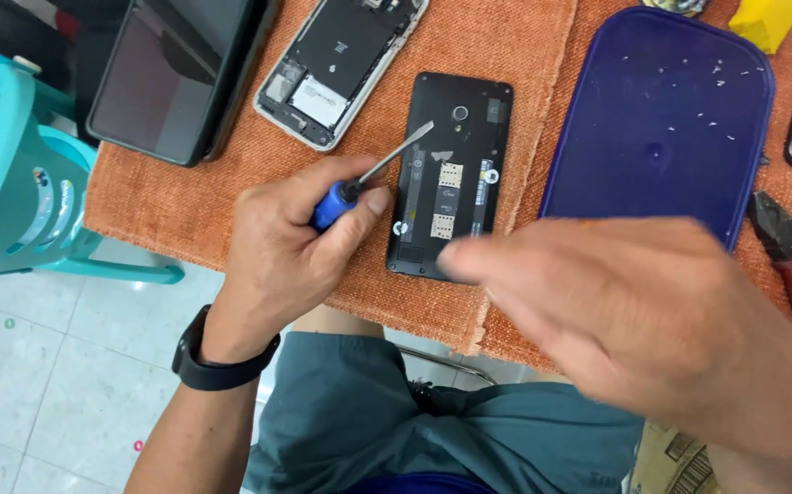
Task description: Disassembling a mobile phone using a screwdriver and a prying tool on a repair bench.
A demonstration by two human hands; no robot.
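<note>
We see the left hand (281, 242) closed around a blue-handled screwdriver (368, 178), shaft pointing up-right, tip over the upper left of the black phone w/ back cover off (451, 174). Phone lies lengthwise, long axis running from the desk's near edge away. Right hand (634, 311) is blurred, fingers loosely spread, empty, over the phone's near right corner.

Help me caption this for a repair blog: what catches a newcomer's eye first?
The left hand grips a blue-handled screwdriver, its tip over an opened black phone on the orange cloth. The right hand blurs across the foreground, and a dark blue lid lies at right.
</note>
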